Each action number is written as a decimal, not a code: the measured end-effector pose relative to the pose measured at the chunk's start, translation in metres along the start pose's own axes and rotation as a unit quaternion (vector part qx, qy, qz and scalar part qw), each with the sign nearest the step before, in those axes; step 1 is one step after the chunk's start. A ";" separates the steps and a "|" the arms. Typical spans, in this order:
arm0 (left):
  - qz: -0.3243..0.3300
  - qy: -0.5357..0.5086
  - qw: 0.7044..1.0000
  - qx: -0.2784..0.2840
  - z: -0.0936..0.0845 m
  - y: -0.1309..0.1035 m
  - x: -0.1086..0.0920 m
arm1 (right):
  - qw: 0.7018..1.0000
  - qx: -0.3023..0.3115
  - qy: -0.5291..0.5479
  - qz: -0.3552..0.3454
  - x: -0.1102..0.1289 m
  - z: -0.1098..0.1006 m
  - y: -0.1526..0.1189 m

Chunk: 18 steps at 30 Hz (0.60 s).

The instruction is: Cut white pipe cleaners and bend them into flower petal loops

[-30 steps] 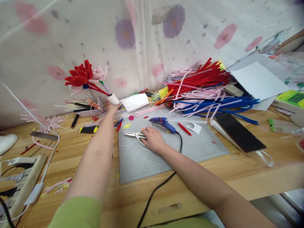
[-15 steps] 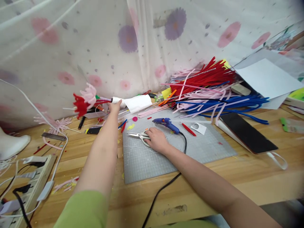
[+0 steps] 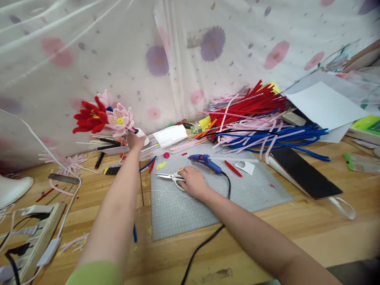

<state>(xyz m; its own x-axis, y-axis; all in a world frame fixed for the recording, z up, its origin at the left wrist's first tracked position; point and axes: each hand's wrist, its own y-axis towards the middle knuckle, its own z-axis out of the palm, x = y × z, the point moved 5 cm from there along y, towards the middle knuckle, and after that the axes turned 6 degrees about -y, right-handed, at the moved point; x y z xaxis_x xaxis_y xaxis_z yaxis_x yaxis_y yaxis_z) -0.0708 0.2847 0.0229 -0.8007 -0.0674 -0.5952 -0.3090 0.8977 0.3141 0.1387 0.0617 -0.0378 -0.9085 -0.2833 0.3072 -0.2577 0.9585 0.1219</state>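
Wooden table (image 3: 160,259): left fingers (image 3: 136,141) gripping one white holder (image 3: 145,139), three flowers (image 3: 120,120); right fingers (image 3: 185,173) gripping one scissors (image 3: 170,176).

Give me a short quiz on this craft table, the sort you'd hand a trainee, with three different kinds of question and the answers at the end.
1. True or false: the glue gun lies on the grey mat.

2. Multiple choice: what is the right hand resting on?
A) a phone
B) the scissors
C) a sheet of paper

3. Fill in the blanks: the left hand grips a white holder, and the flowers beside that hand have ___ petals and ___ petals.

Key:
1. True.
2. B.
3. Red; pink.
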 end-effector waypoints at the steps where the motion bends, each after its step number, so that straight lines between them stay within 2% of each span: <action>1: 0.018 0.011 1.000 0.021 -0.003 0.000 -0.002 | 1.000 -0.001 -0.001 0.000 0.000 0.000 0.000; 5: 0.073 0.024 0.991 0.107 -0.004 0.003 -0.004 | 1.000 -0.006 -0.004 0.000 0.001 -0.001 -0.001; 8: 0.078 -0.015 0.983 0.167 0.002 0.005 -0.001 | 1.000 -0.004 -0.008 -0.003 0.001 0.000 -0.001; 10: 0.072 -0.051 0.979 0.184 0.004 0.008 0.001 | 1.000 -0.006 -0.009 -0.006 0.001 0.000 -0.001; 14: 0.035 -0.077 0.982 0.170 0.008 0.019 0.008 | 1.000 -0.012 -0.003 -0.006 0.000 0.000 -0.001; 18: -0.032 -0.043 0.992 0.115 0.014 0.026 0.018 | 1.000 -0.007 0.003 0.004 -0.001 0.002 0.000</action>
<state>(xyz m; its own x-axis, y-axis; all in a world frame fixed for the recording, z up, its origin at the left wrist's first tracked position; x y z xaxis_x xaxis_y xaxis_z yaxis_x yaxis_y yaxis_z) -0.0861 0.3126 0.0103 -0.7338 -0.0985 -0.6722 -0.2242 0.9691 0.1027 0.1392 0.0622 -0.0403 -0.9080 -0.2766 0.3145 -0.2467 0.9600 0.1321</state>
